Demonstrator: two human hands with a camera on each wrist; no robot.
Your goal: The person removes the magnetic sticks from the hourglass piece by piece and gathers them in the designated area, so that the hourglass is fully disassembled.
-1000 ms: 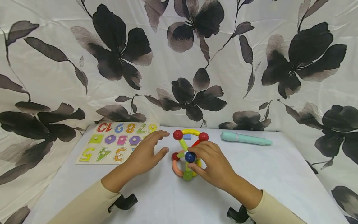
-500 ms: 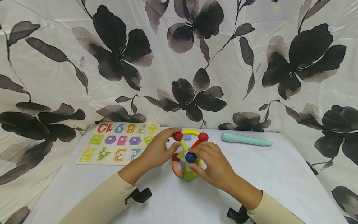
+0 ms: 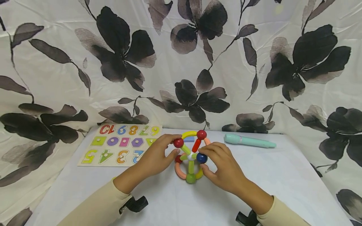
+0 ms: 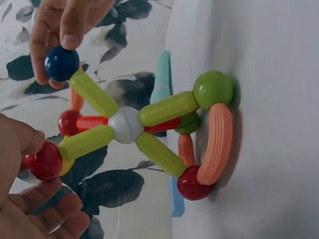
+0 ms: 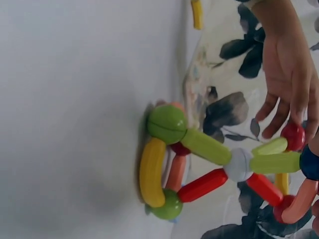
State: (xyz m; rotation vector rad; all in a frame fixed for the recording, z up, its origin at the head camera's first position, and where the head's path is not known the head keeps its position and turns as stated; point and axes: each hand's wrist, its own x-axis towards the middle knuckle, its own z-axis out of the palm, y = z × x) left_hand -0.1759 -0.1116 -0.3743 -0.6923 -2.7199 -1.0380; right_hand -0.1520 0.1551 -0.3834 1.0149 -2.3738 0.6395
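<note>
A magnetic ball-and-stick toy point(image 3: 191, 168) stands on the white table between my hands. Straight sticks fan out from its white centre ball point(image 4: 126, 125) to coloured balls, and curved sticks link the outer ones. My left hand point(image 3: 156, 157) holds the upper left red ball point(image 4: 44, 160) between thumb and fingers. With thumb and fingertips my right hand point(image 3: 227, 169) pinches the blue ball point(image 4: 62, 63). A yellow curved stick point(image 3: 189, 135) arches across the top to another red ball point(image 3: 201, 134). The lower green ball point(image 5: 167, 124) rests at the table surface.
A number and shape puzzle board point(image 3: 114, 160) lies at the back left, partly behind my left hand. At the back right lies a mint-green marker point(image 3: 250, 141). Behind the toy is a flat blue piece point(image 3: 190, 139). A floral cloth point(image 3: 249, 103) hangs beyond the table.
My left hand came in from the left and took hold of the red ball. The toy's upper part has turned, and the blue ball has shifted right with my right hand.
</note>
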